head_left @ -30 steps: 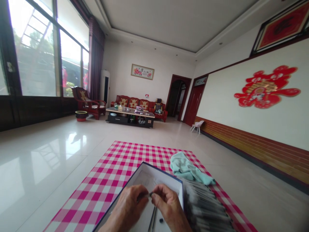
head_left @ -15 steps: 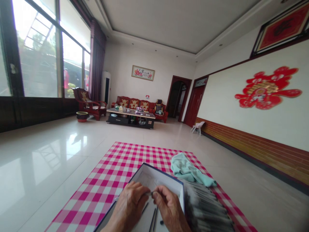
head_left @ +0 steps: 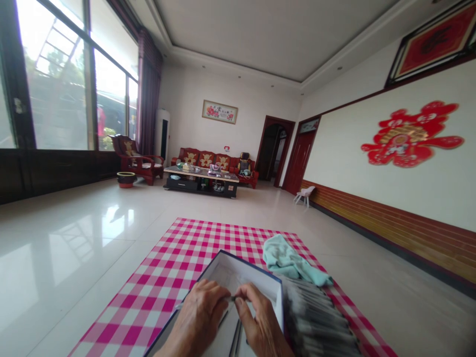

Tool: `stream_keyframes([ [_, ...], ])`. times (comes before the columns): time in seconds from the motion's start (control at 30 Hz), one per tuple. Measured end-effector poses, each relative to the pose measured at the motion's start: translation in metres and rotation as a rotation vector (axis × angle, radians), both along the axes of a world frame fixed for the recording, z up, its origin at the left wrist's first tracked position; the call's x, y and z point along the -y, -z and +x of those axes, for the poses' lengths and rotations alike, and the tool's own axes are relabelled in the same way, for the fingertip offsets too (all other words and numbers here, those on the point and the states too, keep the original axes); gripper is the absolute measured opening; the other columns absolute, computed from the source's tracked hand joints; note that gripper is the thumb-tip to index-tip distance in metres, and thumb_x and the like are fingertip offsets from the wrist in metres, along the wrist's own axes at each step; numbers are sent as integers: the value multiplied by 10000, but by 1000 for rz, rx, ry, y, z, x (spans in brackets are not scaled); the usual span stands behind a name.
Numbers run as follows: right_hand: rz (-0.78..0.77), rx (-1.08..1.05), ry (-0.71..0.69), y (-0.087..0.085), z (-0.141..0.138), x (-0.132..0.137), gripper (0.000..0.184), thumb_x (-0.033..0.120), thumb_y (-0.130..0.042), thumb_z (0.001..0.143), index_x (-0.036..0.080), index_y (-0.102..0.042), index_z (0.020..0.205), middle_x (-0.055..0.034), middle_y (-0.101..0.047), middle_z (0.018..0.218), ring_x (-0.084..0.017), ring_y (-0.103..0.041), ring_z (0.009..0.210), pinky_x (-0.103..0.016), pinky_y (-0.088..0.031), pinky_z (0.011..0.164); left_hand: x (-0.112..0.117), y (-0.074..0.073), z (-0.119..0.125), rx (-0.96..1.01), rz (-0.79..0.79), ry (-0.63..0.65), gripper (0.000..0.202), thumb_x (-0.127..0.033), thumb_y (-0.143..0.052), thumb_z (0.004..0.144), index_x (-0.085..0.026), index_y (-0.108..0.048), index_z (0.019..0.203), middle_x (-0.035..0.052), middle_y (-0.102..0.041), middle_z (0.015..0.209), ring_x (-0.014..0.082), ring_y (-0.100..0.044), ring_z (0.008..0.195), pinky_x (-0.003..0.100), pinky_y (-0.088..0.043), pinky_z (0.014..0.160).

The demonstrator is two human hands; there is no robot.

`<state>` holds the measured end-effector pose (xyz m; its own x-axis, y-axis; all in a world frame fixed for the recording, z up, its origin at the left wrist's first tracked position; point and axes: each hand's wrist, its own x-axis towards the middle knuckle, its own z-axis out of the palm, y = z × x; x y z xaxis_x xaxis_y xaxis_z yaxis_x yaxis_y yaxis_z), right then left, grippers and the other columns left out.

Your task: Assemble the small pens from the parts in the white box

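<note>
My left hand and my right hand meet over an open box with white inside walls and a dark blue rim. Between their pinched fingertips is a small slender dark piece; the fingers hide most of it, and I cannot make out its kind. Below the hands, thin dark rods lie on the box floor. A clear wrapper or similar see-through material shows at the box's far end.
The box stands on a pink-and-white checked cloth. To its right lie a heap of thin dark sticks, blurred and seemingly wrapped in clear plastic, and a crumpled mint-green cloth. Farther off stand a low table and a small stool.
My right hand's fingers have shifted slightly at the small piece, and the hand now covers most of a small black thing in the box. My left hand stays nearly in place.
</note>
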<state>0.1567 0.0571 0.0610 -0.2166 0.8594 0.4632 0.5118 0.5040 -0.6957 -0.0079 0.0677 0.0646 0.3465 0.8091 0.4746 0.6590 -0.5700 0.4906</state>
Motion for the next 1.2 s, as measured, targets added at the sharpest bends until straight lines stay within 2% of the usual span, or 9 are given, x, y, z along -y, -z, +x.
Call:
stream_keyframes([
  [0.1,-7,-7,41,4,-3,-2,297,355,-360,915,196,-489,700,-2,-510,692,-157,-519,686,-246,-414,644,3,-2,2,-5,2,20,210,-136,-481,838,-240,-664,831,2,-638,732,170,-570,741,267,-402,689],
  [0.23,-105,-72,74,6,-6,-2,390,396,-307,933,199,-484,646,3,-511,614,-152,-520,615,-248,-407,603,3,-1,2,-4,12,43,221,-138,-464,849,-236,-658,807,4,-632,730,167,-565,728,269,-401,685],
  [0.37,-99,-39,30,-1,0,2,272,357,-368,923,198,-537,781,-3,-562,721,-159,-553,725,-242,-414,682,0,0,-1,-6,13,26,211,-139,-471,846,-234,-658,826,8,-632,733,169,-566,733,272,-402,688],
  [0.47,-56,-15,-15,-4,3,3,168,325,-450,891,199,-532,817,6,-551,759,-153,-546,740,-232,-410,674,1,-1,-1,-6,8,21,203,-134,-480,843,-235,-656,843,4,-633,735,169,-566,743,269,-402,691],
  [0.6,-28,-14,14,3,0,-1,258,332,-400,912,195,-508,721,12,-514,705,-143,-516,684,-236,-403,648,5,-5,2,-25,10,28,204,-127,-479,840,-232,-654,830,4,-636,740,169,-566,742,266,-403,686],
  [0.77,-130,-82,54,7,-3,-1,375,378,-340,933,191,-516,659,9,-528,616,-143,-511,608,-237,-397,587,5,-3,3,-28,6,35,223,-137,-460,851,-233,-652,793,2,-631,733,167,-560,732,270,-402,688],
  [0.93,-90,-43,-6,-6,3,6,206,340,-437,903,195,-553,813,6,-576,757,-148,-541,737,-225,-408,665,4,-3,0,-19,8,27,221,-138,-461,846,-227,-662,845,14,-633,740,172,-564,741,267,-403,679],
  [1.0,-71,-13,-12,-7,4,6,201,343,-447,897,193,-551,812,7,-572,769,-149,-538,748,-230,-404,681,4,-5,0,-24,4,27,216,-134,-465,842,-223,-662,840,14,-633,737,172,-564,738,268,-402,676],
  [1.2,-134,-21,39,0,-2,3,392,402,-323,935,197,-518,664,-1,-542,648,-155,-520,647,-254,-398,623,7,-9,2,-30,-11,51,229,-129,-458,848,-224,-660,797,8,-634,732,167,-562,731,271,-399,683],
])
